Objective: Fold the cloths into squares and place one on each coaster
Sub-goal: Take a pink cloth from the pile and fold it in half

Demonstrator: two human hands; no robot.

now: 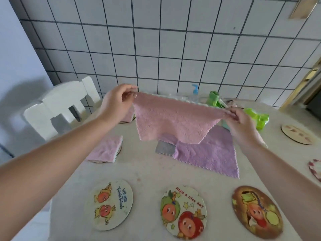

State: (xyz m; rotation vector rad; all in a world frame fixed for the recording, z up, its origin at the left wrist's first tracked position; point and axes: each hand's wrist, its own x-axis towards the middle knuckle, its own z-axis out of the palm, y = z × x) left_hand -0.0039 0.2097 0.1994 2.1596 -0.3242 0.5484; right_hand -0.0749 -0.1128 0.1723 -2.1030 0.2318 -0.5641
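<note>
Pink cloth [173, 119] held up over the table [147, 174], stretched by its top edge and hanging free, not yet folded. Left hand [116, 101] pinching the upper left corner between thumb and fingertips; right hand [241, 122] pinching the upper right corner the same way. Directly beneath, a lilac cloth [208, 153] lying flat and unfolded, with a grey cloth [165, 148] peeking out at its left edge.

Done so far, by the look of it: one folded pink cloth [106, 149] sitting on a coaster [99, 161] at the left, and a second folded one [129, 115] on a coaster behind the left wrist, mostly hidden.

Left to do: three picture coasters along the near edge, namely the left one [109, 204], the middle one [184, 213] and the brown one [257, 211], all bare. Likewise a wooden coaster [298, 134] at the far right and a red-rimmed coaster [315, 169], cut off by the frame edge. Roughly a third of the way through at best.
</note>
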